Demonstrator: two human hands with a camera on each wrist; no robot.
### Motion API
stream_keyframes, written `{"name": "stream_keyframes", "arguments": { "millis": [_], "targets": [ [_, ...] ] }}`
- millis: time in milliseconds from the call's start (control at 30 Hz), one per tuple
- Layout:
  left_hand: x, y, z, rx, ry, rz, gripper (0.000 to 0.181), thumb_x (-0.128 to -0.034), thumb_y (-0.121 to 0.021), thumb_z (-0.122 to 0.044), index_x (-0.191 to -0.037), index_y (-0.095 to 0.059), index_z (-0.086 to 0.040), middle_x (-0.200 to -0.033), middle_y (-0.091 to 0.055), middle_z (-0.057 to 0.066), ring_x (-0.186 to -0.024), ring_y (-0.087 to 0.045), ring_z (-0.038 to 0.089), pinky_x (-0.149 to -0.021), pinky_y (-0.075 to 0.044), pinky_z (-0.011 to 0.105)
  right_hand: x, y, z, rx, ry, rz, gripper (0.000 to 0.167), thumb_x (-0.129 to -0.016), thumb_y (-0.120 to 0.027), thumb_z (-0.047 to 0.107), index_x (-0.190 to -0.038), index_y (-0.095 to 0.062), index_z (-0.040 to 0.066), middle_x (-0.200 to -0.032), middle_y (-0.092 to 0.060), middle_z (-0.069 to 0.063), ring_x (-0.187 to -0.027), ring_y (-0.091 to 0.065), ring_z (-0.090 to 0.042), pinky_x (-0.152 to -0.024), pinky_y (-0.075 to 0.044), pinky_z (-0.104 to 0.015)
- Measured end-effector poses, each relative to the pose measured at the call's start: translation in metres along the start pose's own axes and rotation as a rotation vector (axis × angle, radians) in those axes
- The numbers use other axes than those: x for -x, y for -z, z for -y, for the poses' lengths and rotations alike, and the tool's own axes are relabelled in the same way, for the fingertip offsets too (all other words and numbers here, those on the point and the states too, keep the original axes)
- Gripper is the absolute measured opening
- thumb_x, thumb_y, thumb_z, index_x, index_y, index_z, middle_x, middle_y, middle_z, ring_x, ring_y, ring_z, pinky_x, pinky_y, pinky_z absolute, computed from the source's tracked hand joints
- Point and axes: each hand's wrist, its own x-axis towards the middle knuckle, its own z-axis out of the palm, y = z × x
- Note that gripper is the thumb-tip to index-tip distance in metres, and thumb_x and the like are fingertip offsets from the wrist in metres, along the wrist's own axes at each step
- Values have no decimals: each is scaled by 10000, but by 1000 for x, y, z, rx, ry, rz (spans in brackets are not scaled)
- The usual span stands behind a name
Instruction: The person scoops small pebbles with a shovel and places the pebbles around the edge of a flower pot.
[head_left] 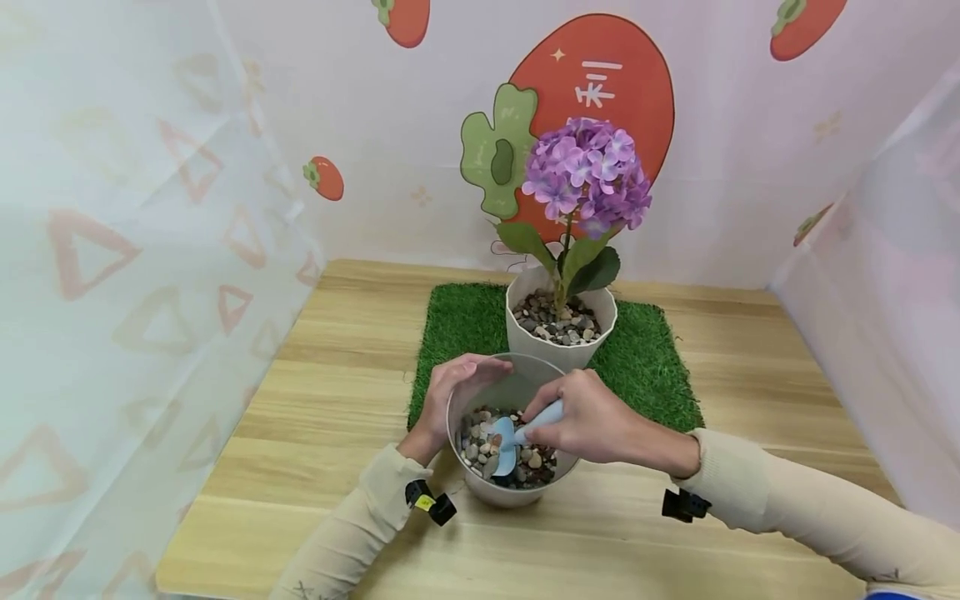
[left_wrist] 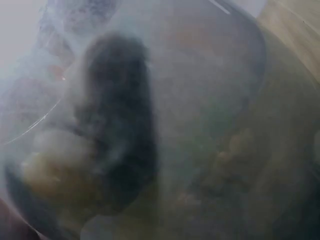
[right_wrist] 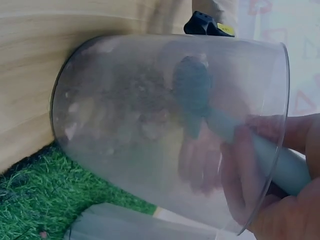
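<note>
A clear plastic bucket (head_left: pixel 510 496) with several mixed pebbles (head_left: pixel 536 465) at its bottom stands near the middle of the table. My left hand (head_left: pixel 447 396) holds its left side, fingers curved round the outer wall. Inside the bucket, my right hand (head_left: pixel 592 421) grips the handle of a small light-blue shovel (head_left: pixel 506 450). The shovel's blade is down by the pebbles, with a few stones on it. Through the cloudy wall in the right wrist view, the shovel (right_wrist: pixel 192 90) shows dimly. The left wrist view is too hazy for detail.
Just behind the bucket, a white pot (head_left: pixel 551 350) of pebbles holds a purple hydrangea (head_left: pixel 588 175). It stands on a green turf mat (head_left: pixel 652 358) on the wooden table (head_left: pixel 300 450). Printed cloth (head_left: pixel 405 108) hangs at the back and sides.
</note>
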Motion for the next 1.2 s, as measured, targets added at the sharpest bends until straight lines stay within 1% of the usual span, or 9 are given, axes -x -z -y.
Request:
{"name": "stream_keyframes", "arguments": {
  "millis": [67,233,300,467,600,767,900,1033,1200],
  "targets": [
    [0,0,1,11,-3,9,467,-1073,-344,-133,-1248,-601,215,-1247,-761,157,-1236,-717,237,-1190,-511,393,4,1,-3,-18,-2,-19,76,-846,-839,107,-918,-827,83,-705,-758,19,-466,-538,-32,-419,-441,-189],
    [1,-1,2,88,-14,22,433,-1078,-344,-113,-1242,-639,159,-1246,-760,141,-1242,-710,247,-1198,-502,389,13,2,-8,-30,23,-89,82,-846,-864,152,-913,-831,116,-776,-787,26,-555,-614,-42,-480,-526,-221],
    [1,-2,2,109,-19,31,426,-1082,-343,-108,-1241,-648,143,-1247,-759,134,-1246,-707,247,-1201,-498,381,16,3,-9,-39,22,-119,90,-842,-875,163,-916,-833,131,-801,-795,31,-573,-621,-49,-489,-533,-229],
    [1,-1,2,118,-39,48,426,-1088,-341,-105,-1239,-665,126,-1240,-764,117,-1235,-712,234,-1193,-506,372,26,5,-13,-73,28,-203,127,-822,-899,153,-928,-837,180,-938,-819,2,-649,-673,-59,-542,-560,-235],
    [1,-1,3,95,-37,41,426,-1087,-336,-116,-1225,-683,87,-1224,-775,84,-1215,-722,206,-1178,-519,358,34,9,-19,-140,32,-264,154,-816,-907,144,-947,-844,197,-1009,-822,-34,-703,-704,-86,-604,-593,-250],
    [0,-3,3,46,-30,20,456,-1088,-335,-144,-1229,-652,151,-1215,-779,65,-1202,-731,195,-1171,-524,353,43,19,-29,-205,45,-334,159,-827,-898,125,-969,-846,172,-1003,-821,-52,-617,-625,-90,-553,-568,-251],
    [0,-3,3,69,-41,15,467,-1091,-342,-151,-1224,-627,195,-1215,-772,107,-1196,-730,231,-1160,-537,383,47,25,-35,-227,47,-370,152,-845,-882,109,-988,-844,142,-996,-819,-69,-582,-573,-78,-540,-552,-247],
    [-1,-2,4,105,-68,37,454,-1095,-328,-136,-1225,-656,149,-1223,-767,131,-1194,-728,247,-1142,-551,403,49,28,-39,-249,21,-390,159,-849,-878,110,-1002,-842,124,-951,-816,-69,-547,-515,-63,-500,-513,-247],
    [-2,-1,6,134,-87,65,431,-1100,-325,-129,-1229,-689,62,-1238,-767,110,-1213,-717,224,-1164,-530,377,51,31,-43,-268,3,-424,185,-836,-886,98,-1014,-835,93,-915,-812,-36,-568,-524,-51,-493,-509,-236]
  ]
}}
